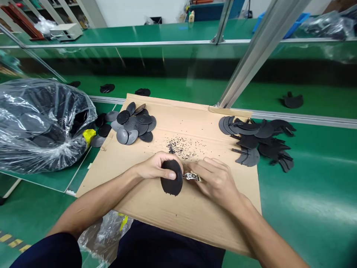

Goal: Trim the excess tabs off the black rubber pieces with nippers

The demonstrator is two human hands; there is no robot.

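The left grip (155, 166) is closed on a dark oval disc (171, 188) near the centre of the frame, its thumb pressed flat on the face and the fingers behind. The right grip (216, 180) is wrapped around a small metal nipper (192, 176), whose tip meets the disc's right-hand edge; from here I can't tell whether its jaws are parted.

To nip neatly there, I'd want the tip flush along the rim, so that it doesn't bite into the body. Tiny nubs show on the lower edge, so turning the disc a little at a time under a steady thumb seems wise, with fingertips clear of the blades.

The disc looks like matte black plastic, finely ridged across the visible face. Black crumbs (180, 147) lie scattered on the tan cardboard (212, 223), thickest just above the hands. Left of centre, smooth oval discs (141, 128) overlap in a loose heap, some catching a grey sheen. On the right, crescent-shaped pieces (264, 130), some with thin stems, spill onto the glossy green worktop (315, 149). At the left edge bulges a crinkled clear bag (41, 152) of dark pieces.
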